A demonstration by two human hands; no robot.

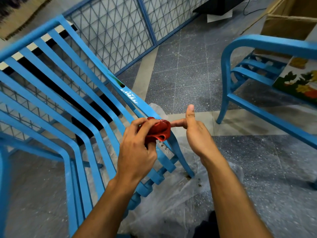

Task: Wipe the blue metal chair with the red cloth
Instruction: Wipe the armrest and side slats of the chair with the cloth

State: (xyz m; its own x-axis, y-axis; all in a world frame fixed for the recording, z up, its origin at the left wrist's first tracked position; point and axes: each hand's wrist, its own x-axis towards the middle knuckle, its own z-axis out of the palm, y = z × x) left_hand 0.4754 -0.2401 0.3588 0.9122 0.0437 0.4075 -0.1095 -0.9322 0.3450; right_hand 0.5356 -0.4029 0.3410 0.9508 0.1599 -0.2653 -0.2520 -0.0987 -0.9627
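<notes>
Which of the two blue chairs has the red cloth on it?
The slatted blue chair at left: the left hand presses the red cloth on its side rail. The other chair, at right, is untouched.

Two blue slatted metal chairs: nearer one (56, 93), second (257, 47) well apart. One crumpled red cloth (158, 130). Two bare hands: left hand (137, 152), right hand (197, 133). One brown cardboard box (289, 23). One floral printed cushion (298, 79).

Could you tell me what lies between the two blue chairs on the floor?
In the head view, only bare speckled floor tiles separate the near chair from the second chair.
</notes>
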